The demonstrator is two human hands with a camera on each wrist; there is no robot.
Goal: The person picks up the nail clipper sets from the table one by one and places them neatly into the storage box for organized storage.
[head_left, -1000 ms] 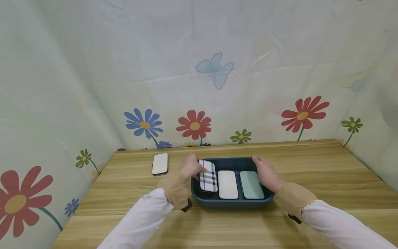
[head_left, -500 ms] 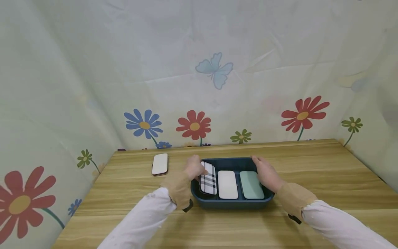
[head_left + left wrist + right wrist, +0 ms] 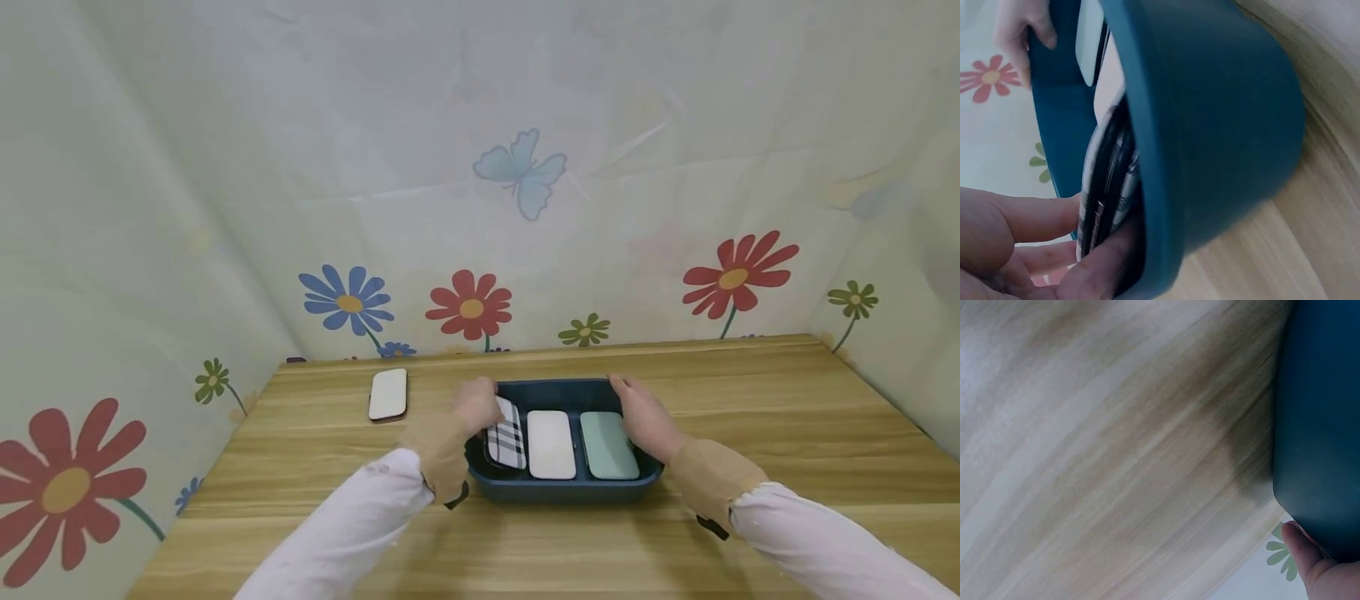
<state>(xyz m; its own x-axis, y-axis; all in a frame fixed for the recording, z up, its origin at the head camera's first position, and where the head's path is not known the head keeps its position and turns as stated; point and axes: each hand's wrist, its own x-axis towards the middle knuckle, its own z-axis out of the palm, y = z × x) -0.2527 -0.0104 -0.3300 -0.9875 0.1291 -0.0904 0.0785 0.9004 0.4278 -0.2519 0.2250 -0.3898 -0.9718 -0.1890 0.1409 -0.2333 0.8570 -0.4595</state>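
Note:
A dark blue plastic bin (image 3: 566, 492) stands on the wooden table. At its left end my left hand (image 3: 477, 407) pinches a black-and-white plaid zip case (image 3: 507, 437), thumb and fingers on either side of it. The left wrist view shows the case's black zipper edge (image 3: 1110, 169) tilted inside the bin wall. My right hand (image 3: 647, 421) grips the bin's right end, its fingers hidden in the right wrist view behind the wall. Between the hands, a white case (image 3: 551, 446) and a pale green case (image 3: 609, 446) lie side by side in the bin.
Another white case (image 3: 388, 394) with a dark red edge lies on the table (image 3: 322, 467), left of the bin. A flower-printed cloth (image 3: 390, 217) hangs behind and along both sides of the table.
My left hand has shifted slightly right, and the plaid case has gone lower into the bin's left end. The right hand keeps its place on the bin.

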